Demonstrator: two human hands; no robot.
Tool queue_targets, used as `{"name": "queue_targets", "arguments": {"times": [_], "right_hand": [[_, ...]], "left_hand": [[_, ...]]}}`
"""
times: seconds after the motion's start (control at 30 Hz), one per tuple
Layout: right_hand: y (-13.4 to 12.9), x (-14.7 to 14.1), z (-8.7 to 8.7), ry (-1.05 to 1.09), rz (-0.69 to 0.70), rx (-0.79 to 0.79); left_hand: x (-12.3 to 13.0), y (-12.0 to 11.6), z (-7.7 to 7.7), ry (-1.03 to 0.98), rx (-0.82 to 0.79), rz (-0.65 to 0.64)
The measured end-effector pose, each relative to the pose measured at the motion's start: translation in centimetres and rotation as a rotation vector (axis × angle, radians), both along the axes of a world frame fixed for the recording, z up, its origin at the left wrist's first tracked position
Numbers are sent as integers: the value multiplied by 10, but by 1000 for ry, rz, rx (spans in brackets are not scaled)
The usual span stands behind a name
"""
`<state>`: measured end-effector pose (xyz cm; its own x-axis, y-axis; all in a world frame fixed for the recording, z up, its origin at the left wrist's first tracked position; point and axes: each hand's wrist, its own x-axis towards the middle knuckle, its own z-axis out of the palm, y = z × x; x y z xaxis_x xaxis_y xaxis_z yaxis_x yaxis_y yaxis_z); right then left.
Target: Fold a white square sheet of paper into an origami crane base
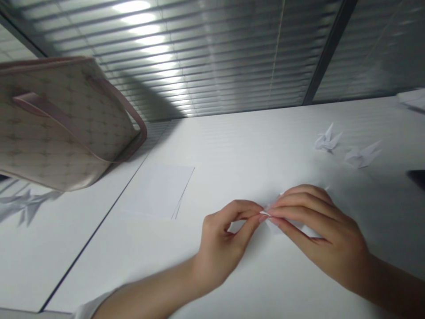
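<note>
Between my two hands is a small folded white paper (pixel 282 227), mostly covered by my right hand's fingers. My left hand (pixel 229 239) pinches its left tip with thumb and forefinger. My right hand (pixel 318 226) holds it from the other side, thumb below and fingers above, with the fingertips meeting those of the left. How the paper is folded underneath cannot be made out. To the left lies a short stack of white paper sheets (pixel 159 190). Beyond my right hand stand two folded paper cranes, one crane (pixel 328 139) farther back and another crane (pixel 361 156) to its right.
A pale patterned handbag (pixel 63 128) with pink handles stands at the left. More folded white paper (pixel 26 204) lies below it at the left edge. A dark object (pixel 417 178) shows at the right edge. A glass partition with blinds (pixel 232 57) borders the white table (pixel 232 150).
</note>
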<state>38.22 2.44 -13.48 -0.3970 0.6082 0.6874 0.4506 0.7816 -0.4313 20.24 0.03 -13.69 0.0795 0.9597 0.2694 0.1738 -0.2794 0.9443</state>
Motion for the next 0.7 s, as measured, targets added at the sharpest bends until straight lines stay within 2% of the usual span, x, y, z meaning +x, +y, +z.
{"name": "queue_targets", "arguments": {"times": [0.4, 0.7], "right_hand": [[1, 1, -2, -68, -18, 94], [3, 7, -12, -168, -41, 194]], "left_hand": [[2, 5, 3, -65, -88, -10], [-3, 4, 6, 158, 12, -3]]}}
